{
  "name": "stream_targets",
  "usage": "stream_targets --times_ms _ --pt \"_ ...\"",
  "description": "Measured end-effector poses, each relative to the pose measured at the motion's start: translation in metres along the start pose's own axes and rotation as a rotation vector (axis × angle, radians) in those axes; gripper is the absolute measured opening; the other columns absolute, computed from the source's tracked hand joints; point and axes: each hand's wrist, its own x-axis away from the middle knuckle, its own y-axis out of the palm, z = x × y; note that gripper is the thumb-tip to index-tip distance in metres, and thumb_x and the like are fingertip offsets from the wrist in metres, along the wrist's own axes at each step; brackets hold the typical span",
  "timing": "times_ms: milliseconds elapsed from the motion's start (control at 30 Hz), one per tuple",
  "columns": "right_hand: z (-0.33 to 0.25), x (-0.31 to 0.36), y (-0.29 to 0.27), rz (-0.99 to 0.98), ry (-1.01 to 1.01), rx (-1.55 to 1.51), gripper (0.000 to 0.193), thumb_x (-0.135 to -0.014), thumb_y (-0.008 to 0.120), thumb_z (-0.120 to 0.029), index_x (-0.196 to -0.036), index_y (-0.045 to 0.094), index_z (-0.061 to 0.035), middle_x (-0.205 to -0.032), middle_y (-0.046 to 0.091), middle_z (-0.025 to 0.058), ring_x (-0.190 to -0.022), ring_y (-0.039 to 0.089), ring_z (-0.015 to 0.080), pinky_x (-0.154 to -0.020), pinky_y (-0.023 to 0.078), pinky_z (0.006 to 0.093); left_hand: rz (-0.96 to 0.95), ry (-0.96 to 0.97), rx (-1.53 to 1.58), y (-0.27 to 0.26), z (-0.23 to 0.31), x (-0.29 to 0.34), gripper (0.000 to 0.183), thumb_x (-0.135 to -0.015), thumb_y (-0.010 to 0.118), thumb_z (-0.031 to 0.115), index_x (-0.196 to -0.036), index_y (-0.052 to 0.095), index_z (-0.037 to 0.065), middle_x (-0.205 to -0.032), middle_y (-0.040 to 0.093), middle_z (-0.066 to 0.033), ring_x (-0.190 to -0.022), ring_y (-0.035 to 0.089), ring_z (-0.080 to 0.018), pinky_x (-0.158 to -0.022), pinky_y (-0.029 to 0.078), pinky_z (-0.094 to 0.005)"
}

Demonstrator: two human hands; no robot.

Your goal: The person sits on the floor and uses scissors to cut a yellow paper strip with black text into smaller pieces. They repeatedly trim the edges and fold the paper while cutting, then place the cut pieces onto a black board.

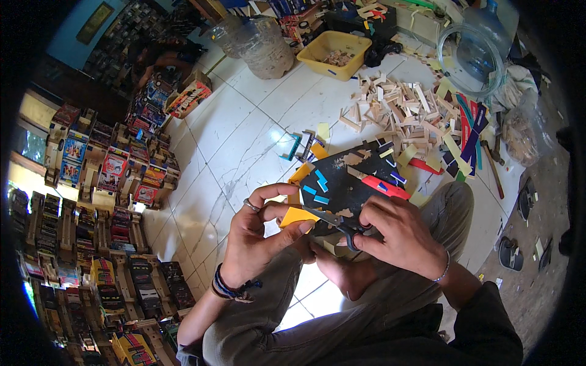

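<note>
Near the middle of the frame, the left hand [251, 239] pinches a folded yellow piece [295, 217] between thumb and fingers, so the piece sits at the fingertips, just to the right of that hand. The right hand [404, 235], right of centre, is curled around the dark handles of a pair of scissors [349, 238]. The blades point left and meet the yellow piece, which lies between the 2 hands and nearer the left; I cannot tell how far they cut into it.

Just above the hands is a dark board [339, 165] with small blue strips [321, 199] on it and a red-handled tool [383, 185] along its right side. Beyond it, in the upper right, a loose heap of wooden pieces [397, 113] spreads over the white tiled floor [232, 128]. A yellow basin [323, 69] stands at the upper centre, beside a cloudy plastic container [266, 52]. A hammer [493, 171] and dark sandals [511, 254] lie at the right, while rows of wooden toy trucks [112, 171] fill the left edge.
</note>
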Motion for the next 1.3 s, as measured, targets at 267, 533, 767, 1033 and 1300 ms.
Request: stream_targets --times_ms 267,533,767,1033,1300 --pt "0.011 0.000 0.004 0.020 0.060 -0.195 0.038 -0.079 0.087 -0.019 -0.098 0.058 -0.0019 -0.089 0.059 0.0100 -0.079 0.061 0.0271 -0.071 0.050 0.0371 -0.049 0.023 -0.040 -0.002 0.001 -0.002 0.059 -0.088 0.076 -0.006 -0.139 0.047 0.000 -0.107 0.077 -0.0090 -0.108 0.067 -0.0122 -0.098 0.049 -0.0294" --pt "0.009 -0.002 0.004 0.031 0.045 -0.172 0.038 -0.080 0.082 -0.025 -0.097 0.056 -0.0024 -0.098 0.057 0.0118 -0.084 0.064 0.0324 -0.071 0.051 0.0425 -0.025 0.018 0.024 -0.001 -0.001 -0.002 0.052 -0.088 0.079 -0.002 -0.134 0.054 0.001 -0.106 0.075 -0.0065 -0.104 0.068 -0.0106 -0.098 0.048 -0.0284" --pt "-0.006 0.000 -0.003 0.069 -0.008 0.102 0.043 -0.077 0.083 -0.037 -0.094 0.060 -0.0058 -0.101 0.055 0.0069 -0.081 0.064 0.0255 -0.067 0.052 0.0397 -0.021 0.132 -0.108 -0.004 -0.003 -0.002 0.055 -0.086 0.079 -0.005 -0.134 0.050 -0.002 -0.106 0.074 -0.0087 -0.106 0.067 -0.0131 -0.098 0.050 -0.0288" --pt "-0.007 -0.004 -0.008 0.119 -0.045 0.187 0.041 -0.077 0.083 -0.038 -0.094 0.060 -0.0086 -0.100 0.054 0.0058 -0.081 0.063 0.0240 -0.066 0.051 0.0401 0.004 0.127 -0.112 -0.004 -0.003 -0.002 0.055 -0.087 0.079 -0.004 -0.134 0.049 -0.003 -0.109 0.075 -0.0101 -0.107 0.068 -0.0140 -0.098 0.051 -0.0291" --pt "-0.007 -0.005 -0.009 0.121 -0.059 0.236 0.040 -0.078 0.082 -0.038 -0.095 0.060 -0.0096 -0.097 0.053 0.0055 -0.080 0.062 0.0250 -0.066 0.051 0.0409 0.021 0.097 -0.106 -0.004 -0.003 -0.002 0.055 -0.087 0.078 -0.006 -0.134 0.050 -0.002 -0.108 0.075 -0.0124 -0.105 0.070 -0.0157 -0.095 0.053 -0.0291"
